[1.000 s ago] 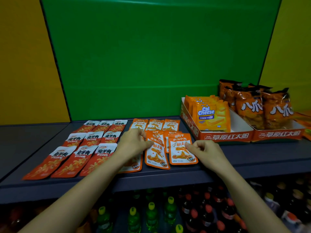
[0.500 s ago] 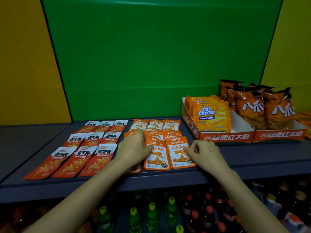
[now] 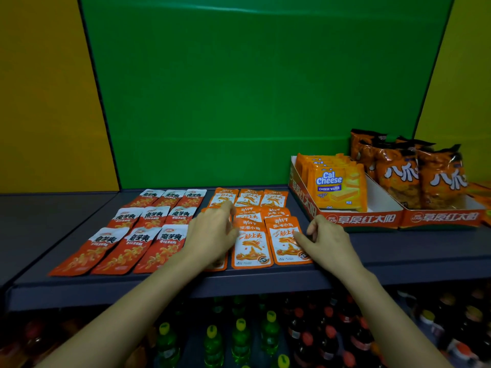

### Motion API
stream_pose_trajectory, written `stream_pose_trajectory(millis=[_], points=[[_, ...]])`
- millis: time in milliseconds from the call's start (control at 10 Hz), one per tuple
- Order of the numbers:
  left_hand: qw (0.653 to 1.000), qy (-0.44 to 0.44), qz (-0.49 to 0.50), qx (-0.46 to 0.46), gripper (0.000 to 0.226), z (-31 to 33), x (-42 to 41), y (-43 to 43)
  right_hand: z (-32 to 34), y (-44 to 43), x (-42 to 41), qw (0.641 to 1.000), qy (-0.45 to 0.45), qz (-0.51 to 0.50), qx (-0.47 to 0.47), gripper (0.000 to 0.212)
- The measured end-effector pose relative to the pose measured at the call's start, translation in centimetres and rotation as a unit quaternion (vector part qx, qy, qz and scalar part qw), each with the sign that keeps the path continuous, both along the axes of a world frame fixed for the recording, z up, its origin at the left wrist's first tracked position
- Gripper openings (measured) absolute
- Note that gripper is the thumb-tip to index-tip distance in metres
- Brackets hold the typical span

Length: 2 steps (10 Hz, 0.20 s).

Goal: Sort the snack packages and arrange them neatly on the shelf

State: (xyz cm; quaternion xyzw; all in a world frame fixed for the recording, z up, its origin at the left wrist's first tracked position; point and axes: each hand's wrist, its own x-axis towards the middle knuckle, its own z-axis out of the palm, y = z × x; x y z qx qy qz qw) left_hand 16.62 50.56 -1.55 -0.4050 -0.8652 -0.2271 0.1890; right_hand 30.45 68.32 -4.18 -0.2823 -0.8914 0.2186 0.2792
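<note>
Flat orange fish-snack packets (image 3: 252,244) lie in rows in the middle of the dark shelf (image 3: 398,251). My left hand (image 3: 212,235) rests flat on the left column of them, fingers spread, hiding the packets beneath. My right hand (image 3: 322,239) touches the front right orange packet (image 3: 285,241) with its fingertips, fingers loosely curled, holding nothing. Left of these, red and white packets (image 3: 138,244) lie in a three-by-three grid.
A red cardboard tray (image 3: 358,219) at the right holds Cal Cheese wafer packs (image 3: 336,188); a second tray (image 3: 446,216) beside it holds orange crisp bags (image 3: 422,179). Bottles (image 3: 240,338) stand on the shelf below. A green back panel rises behind.
The two front orange packets, skewed a second ago, now lie straight side by side. My left hand has slid forward onto the left column; my right hand has shifted slightly right.
</note>
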Motion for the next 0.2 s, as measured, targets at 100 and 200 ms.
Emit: stream_pose_trajectory(millis=[100, 200], points=[[0.999, 0.018, -0.004, 0.030, 0.025, 1.0, -0.3, -1.5, -0.1, 0.1, 0.2, 1.000, 0.018, 0.017, -0.008, 0.028], [0.994, 0.022, -0.008, 0.103, 0.021, 1.9, -0.9, -3.4, 0.2, 0.1, 0.7, 0.997, 0.056, 0.023, -0.038, 0.025]])
